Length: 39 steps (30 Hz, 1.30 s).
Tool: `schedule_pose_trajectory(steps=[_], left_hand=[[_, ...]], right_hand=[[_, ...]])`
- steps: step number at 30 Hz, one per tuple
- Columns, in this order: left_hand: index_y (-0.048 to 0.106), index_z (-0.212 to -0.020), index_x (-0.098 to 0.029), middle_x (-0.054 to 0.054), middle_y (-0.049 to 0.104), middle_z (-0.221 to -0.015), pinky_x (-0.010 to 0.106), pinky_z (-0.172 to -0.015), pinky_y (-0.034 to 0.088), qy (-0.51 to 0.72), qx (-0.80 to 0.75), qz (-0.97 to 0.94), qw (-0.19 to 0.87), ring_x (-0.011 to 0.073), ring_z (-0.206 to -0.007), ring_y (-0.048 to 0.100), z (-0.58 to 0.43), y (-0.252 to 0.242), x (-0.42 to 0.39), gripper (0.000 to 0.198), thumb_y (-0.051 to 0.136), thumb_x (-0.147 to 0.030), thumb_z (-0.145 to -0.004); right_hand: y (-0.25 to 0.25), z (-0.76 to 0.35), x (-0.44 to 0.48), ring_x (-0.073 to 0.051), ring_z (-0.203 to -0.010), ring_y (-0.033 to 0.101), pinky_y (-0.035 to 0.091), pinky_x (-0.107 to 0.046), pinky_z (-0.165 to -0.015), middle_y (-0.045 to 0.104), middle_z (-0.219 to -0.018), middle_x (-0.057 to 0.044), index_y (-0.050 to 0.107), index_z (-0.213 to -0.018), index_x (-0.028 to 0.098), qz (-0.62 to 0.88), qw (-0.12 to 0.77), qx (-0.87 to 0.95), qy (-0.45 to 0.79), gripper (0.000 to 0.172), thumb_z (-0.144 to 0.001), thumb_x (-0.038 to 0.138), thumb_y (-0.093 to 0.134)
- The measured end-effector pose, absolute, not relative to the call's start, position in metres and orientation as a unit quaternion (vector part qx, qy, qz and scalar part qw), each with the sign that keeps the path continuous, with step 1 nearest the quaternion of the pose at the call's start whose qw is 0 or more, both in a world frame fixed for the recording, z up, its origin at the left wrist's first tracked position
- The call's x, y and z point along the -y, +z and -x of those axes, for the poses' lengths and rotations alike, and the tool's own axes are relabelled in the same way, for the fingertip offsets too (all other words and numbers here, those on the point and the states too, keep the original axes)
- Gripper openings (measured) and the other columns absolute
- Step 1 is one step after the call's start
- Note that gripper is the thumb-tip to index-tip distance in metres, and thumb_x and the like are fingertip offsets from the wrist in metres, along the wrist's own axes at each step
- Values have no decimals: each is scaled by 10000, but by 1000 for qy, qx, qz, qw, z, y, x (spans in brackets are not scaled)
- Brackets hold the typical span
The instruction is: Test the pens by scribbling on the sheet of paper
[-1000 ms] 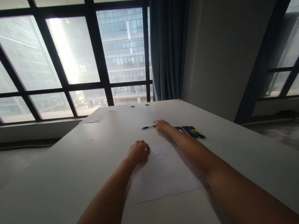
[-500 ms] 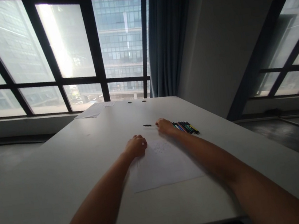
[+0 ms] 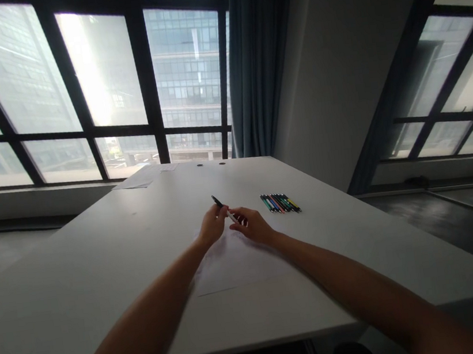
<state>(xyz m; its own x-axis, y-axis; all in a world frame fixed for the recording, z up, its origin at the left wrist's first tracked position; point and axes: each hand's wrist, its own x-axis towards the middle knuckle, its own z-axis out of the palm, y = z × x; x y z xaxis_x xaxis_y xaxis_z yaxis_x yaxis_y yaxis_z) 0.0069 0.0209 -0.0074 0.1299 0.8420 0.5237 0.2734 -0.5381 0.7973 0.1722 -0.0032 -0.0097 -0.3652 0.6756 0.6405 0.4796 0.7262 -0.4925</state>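
Your left hand (image 3: 213,224) pinches the pen (image 3: 218,202) over the paper (image 3: 236,273); your right hand (image 3: 251,225), half-curled, grips its near end. Your hands and forearms partly hide the paper. To the right, a row of pens (image 3: 280,203) lies on the table (image 3: 350,243); far left, loose sheets (image 3: 136,180); at the far end, 2 dark discs (image 3: 199,165).

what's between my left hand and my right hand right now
The head view shows a black-and-white pen slanting between your left hand and your right hand.

Pens (image 3: 280,202) near the right grip (image 3: 234,219) obstruct; the left tabletop (image 3: 80,284) allows passage.
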Motion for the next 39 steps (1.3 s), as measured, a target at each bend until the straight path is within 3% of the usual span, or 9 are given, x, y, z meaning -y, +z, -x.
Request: schedule_pose_trajectory(steps=[5,7,9,14,18,22,29,39], left_hand=[[518,-1043,-174,61,701,-880,314,-782,490,557,-409,-693,205,160,-813,646,7,2,-18,237,335,-296,-955],[528,-1070,-187,47,686,-843,305,-744,486,463,-409,-775,129,163,-757,633,18,7,-16,241,347,-296,-956],[561,-1091,-225,51,675,-961,300,-749,478,363,-401,-840,46,181,-842,626,28,11,-14,243,402,-333,-944],[605,-1125,-253,41,649,-982,269,-733,461,282,-377,-881,-42,172,-850,615,32,14,-10,276,422,-364,-951],[631,-1083,-258,34,645,-980,254,-712,451,270,-361,-891,-57,162,-833,619,27,16,-5,266,462,-403,-937],[642,-1025,-232,35,666,-977,253,-699,454,261,-400,-877,-46,164,-804,628,28,16,-5,253,495,-406,-917],[634,-1061,-231,32,689,-996,265,-719,471,258,-426,-867,-31,184,-867,635,33,15,-10,243,467,-343,-923],[647,-1049,-225,39,694,-985,255,-718,476,326,-416,-847,-57,176,-863,637,30,19,-5,290,426,-384,-950]], right_hand=[[-5,-178,3,-165,-759,623,490,-287,-657,676,-910,-77,621,-1078,171,385,457,799,62,307,-881,401,571],[-3,-183,3,-164,-758,624,489,-283,-651,679,-909,-77,622,-1080,170,398,460,791,60,308,-896,403,541],[-2,-188,3,-162,-754,625,492,-281,-653,683,-911,-74,605,-1139,168,401,458,790,68,353,-898,416,532],[1,-193,3,-161,-722,641,498,-272,-641,705,-841,-61,621,-1145,156,410,446,790,92,359,-894,401,543],[2,-194,1,-155,-690,655,495,-255,-623,717,-779,-46,682,-990,166,397,424,805,115,216,-888,298,544],[2,-199,-4,-154,-699,637,492,-260,-642,720,-839,-46,692,-919,180,419,447,788,70,138,-838,229,591],[-1,-211,-12,-141,-638,594,474,-258,-611,696,-797,-30,669,-862,187,471,483,737,37,92,-789,198,612],[-3,-214,-13,-145,-678,613,457,-242,-622,701,-799,-29,672,-916,185,482,435,758,55,130,-820,232,598]])
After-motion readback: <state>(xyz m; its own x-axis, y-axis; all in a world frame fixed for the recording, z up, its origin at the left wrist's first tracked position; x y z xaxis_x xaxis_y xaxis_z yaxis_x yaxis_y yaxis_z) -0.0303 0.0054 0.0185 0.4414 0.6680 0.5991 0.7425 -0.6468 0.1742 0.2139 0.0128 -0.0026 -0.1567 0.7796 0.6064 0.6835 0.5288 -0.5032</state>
